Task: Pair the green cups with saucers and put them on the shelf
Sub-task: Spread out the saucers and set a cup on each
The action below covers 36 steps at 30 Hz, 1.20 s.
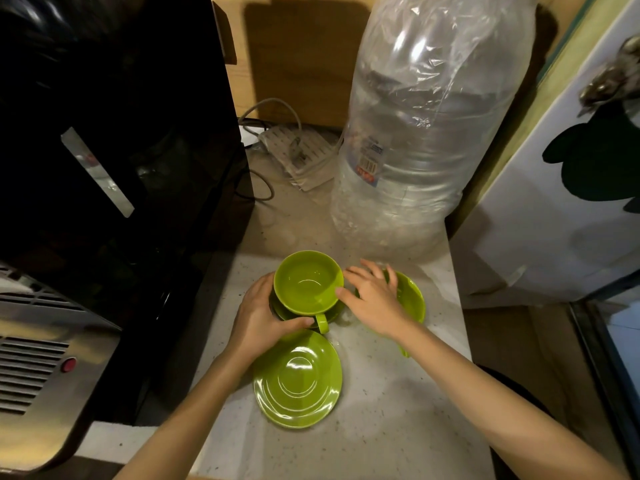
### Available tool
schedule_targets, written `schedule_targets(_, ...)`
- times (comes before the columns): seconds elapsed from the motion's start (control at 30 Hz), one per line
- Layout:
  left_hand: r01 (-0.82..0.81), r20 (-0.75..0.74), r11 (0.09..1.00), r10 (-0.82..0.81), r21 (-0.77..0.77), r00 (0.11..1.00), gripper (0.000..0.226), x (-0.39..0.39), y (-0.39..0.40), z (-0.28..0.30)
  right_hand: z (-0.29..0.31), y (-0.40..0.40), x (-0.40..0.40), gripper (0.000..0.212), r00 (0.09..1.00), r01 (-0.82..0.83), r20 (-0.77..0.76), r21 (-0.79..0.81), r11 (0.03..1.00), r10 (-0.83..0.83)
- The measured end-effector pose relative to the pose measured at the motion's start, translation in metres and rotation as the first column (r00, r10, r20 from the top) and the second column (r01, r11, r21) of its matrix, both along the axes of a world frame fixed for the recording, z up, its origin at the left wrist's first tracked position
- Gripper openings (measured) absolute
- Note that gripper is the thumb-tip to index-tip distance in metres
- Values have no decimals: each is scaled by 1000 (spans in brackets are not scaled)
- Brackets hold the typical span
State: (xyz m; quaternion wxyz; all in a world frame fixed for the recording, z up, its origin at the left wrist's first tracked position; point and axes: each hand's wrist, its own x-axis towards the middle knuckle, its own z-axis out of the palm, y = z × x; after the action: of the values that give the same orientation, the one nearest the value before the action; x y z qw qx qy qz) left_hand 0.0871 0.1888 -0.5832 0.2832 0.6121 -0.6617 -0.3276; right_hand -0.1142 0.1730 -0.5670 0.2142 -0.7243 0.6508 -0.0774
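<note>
A green cup [307, 284] sits upright on a green saucer [334, 315], its handle pointing toward me. My left hand [258, 315] wraps the left side of this cup and saucer, thumb near the handle. A second green piece [412, 296], mostly hidden, lies to the right under my right hand [374, 297], whose spread fingers rest on it beside the cup's right rim. An empty green saucer [298, 379] lies flat on the counter nearer to me.
A black appliance [114, 150] fills the left. A large plastic-wrapped water bottle [422, 133] stands behind the cups. A white power strip [298, 152] with cables lies at the back. A white fridge door [561, 202] stands on the right. The speckled counter [381, 427] extends toward me.
</note>
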Motion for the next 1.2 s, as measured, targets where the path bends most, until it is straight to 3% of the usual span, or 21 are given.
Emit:
schedule_targets(0.2, 43, 74, 998, -39, -56, 997, 109, -16, 5, 24, 10, 0, -22, 48, 989, 86, 122, -31, 996, -82)
schedule_targets(0.3, 98, 40, 970, -91, -224, 995, 93, -41, 12, 44, 15, 4, -43, 51, 933, 175, 321, -6, 984, -164)
schedule_targets(0.37, 118, -40, 964, -131, -237, 991, 81, -63, 16, 54, 15, 9, -58, 54, 879, 251, 418, 5, 968, -229)
schedule_targets(0.43, 87, -154, 989, -105, -119, 982, 57, -83, 20, 56, 12, 17, -70, 57, 833, 315, 466, 45, 948, -299)
schedule_targets(0.5, 80, -240, 987, -44, 143, 970, 35, -98, 27, 53, 8, 26, -77, 59, 772, 362, 515, 122, 924, -371)
schedule_targets(0.57, 105, -301, 902, 29, 419, 953, 34, -104, 34, 44, 2, 33, -80, 60, 704, 393, 560, 206, 896, -438)
schedule_targets(0.7, 142, -383, 752, 155, 643, 911, 24, -104, 38, 31, -10, 40, -85, 55, 618, 431, 570, 330, 840, -541)
schedule_targets(0.83, 172, -556, 740, 309, 651, 772, 48, -108, 36, 13, -12, 41, -85, 42, 507, 413, 575, 492, 766, -642)
schedule_targets(1.07, 147, -592, 778, 326, 611, 737, 39, -117, 34, 7, -4, 43, -93, 41, 390, 323, 591, 631, 706, -707)
schedule_targets(1.2, 173, -604, 781, 300, 600, 738, 39, -119, 36, 8, -1, 46, -98, 43, 400, 306, 592, 633, 711, -700)
